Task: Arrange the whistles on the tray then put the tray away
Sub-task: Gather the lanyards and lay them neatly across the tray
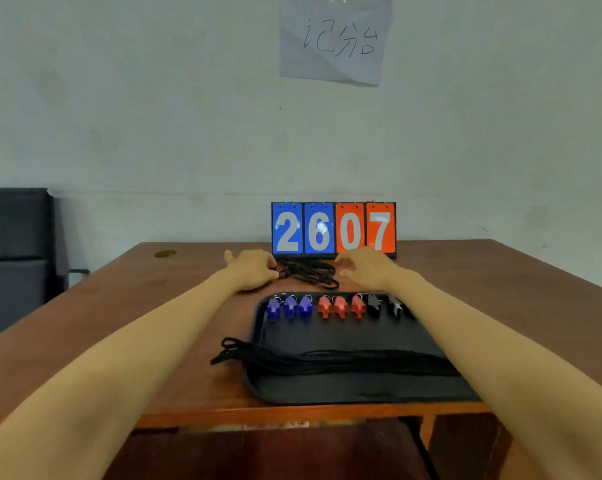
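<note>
Black tray is set on the brown bench, near the front edge. A row of whistles is lined along the tray's far edge: three blue whistles at left, three red whistles in the middle, black whistles at right. Two black ones are seen clearly; the row's right end is hidden by the right forearm. A cord bundle is laid across the near part of the tray, with its looped end hanging over the left rim onto the bench.

Both arms are stretched past the tray. A pile of loose cords is seen on the bench between tray and scoreboard, which reads 2607. The left hand is placed at the pile's left end, its grip curled round the cords. The right hand is held at the pile's right end with fingers curled; whether its grip pinches a cord cannot be told.

A paper sheet with handwritten characters is stuck on the wall. A dark seat is seen at far left.
</note>
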Available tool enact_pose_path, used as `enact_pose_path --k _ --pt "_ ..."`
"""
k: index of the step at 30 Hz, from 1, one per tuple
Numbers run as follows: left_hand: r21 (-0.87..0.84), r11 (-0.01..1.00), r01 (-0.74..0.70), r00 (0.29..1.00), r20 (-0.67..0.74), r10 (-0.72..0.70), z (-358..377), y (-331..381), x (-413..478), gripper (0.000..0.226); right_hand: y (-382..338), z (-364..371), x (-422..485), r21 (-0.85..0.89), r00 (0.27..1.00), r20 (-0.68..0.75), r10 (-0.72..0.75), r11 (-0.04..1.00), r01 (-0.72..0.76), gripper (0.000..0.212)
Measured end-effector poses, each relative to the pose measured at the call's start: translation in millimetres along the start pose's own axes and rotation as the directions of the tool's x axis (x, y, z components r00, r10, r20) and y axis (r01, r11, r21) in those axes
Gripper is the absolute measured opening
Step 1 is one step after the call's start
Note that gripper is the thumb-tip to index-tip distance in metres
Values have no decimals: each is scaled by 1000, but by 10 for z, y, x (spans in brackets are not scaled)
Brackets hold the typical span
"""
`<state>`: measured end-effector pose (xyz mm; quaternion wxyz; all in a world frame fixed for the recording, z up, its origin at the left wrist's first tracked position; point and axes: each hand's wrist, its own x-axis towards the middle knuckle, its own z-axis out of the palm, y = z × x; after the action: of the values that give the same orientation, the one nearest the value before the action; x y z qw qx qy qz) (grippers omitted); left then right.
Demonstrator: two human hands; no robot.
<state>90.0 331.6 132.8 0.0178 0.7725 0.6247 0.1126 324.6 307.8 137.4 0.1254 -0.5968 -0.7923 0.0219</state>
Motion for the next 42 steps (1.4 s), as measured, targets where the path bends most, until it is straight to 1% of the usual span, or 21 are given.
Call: enact_pose_path --k 2,5,7,10,11,15,16,18,20,22,23,25,26,28,29,31,33,35,40,41,42 --pt "5 1000 -1 1000 28 1 69 -85 241 28 -25 75 308 -49 999 40 -6 999 8 38" --pt "32 999 14 999 40 -15 270 -250 571 11 -25 239 691 -98 995 103 -4 995 14 42" --pt "46 998 38 998 52 -41 415 -340 731 14 -24 361 884 -107 987 160 4 994 14 44" --pt "7 998 63 998 20 -63 583 -380 870 38 -43 505 1068 -116 976 220 8 993 18 45" --pt "-6 998 68 998 12 -68 624 -370 889 40 -50 543 1105 -112 974 226 6 993 20 43" --pt "-47 997 54 995 -78 -58 750 -345 896 24 -56 640 1146 -230 966 258 33 973 28 34" --pt "-65 997 51 991 -118 -58 748 -354 888 22 -56 650 1143 -252 969 242 48 968 15 32" --pt "-140 990 35 974 -219 -65 702 -378 863 20 -66 644 1133 -224 982 181 62 974 -20 30" --pt "-230 973 -12 945 -320 -64 600 -388 810 19 -114 611 1130 -97 995 98 32 995 -23 33" --pt "-275 958 -88 928 -373 -22 480 -381 736 16 -215 553 1105 92 1000 -3 -25 995 25 42" --pt "-299 946 -125 925 -380 2 426 -378 699 14 -276 517 1083 167 997 -53 -54 984 62 46" --pt "-369 911 -182 929 -368 37 301 -361 625 10 -402 448 1044 246 988 -127 -89 962 118 52" --pt "-410 889 -204 933 -355 50 244 -354 602 9 -459 419 1029 264 985 -143 -97 955 132 50" --pt "-450 862 -234 936 -345 73 147 -338 561 9 -552 371 1008 293 982 -154 -105 945 147 37" --pt "-433 869 -239 931 -355 79 107 -333 547 9 -585 348 994 321 983 -155 -100 936 146 31" --pt "-325 917 -229 914 -396 88 32 -340 526 13 -601 283 962 366 984 -159 -81 921 135 28" --pt "-215 958 -190 893 -444 78 -23 -381 512 17 -543 216 944 307 984 -161 -75 944 122 28" --pt "-189 970 -155 875 -481 46 -64 -427 504 20 -461 170 928 222 986 -155 -64 970 98 26" --pt "-186 974 -132 883 -468 30 -20 -343 465 23 -349 130 884 239 974 -227 7 970 49 25" --pt "-192 972 -135 889 -456 34 -7 -319 463 22 -320 115 876 188 970 -241 17 982 30 24" --pt "-186 973 -138 895 -444 42 2 -301 457 22 -280 96 865 88 968 -252 18 996 4 23"
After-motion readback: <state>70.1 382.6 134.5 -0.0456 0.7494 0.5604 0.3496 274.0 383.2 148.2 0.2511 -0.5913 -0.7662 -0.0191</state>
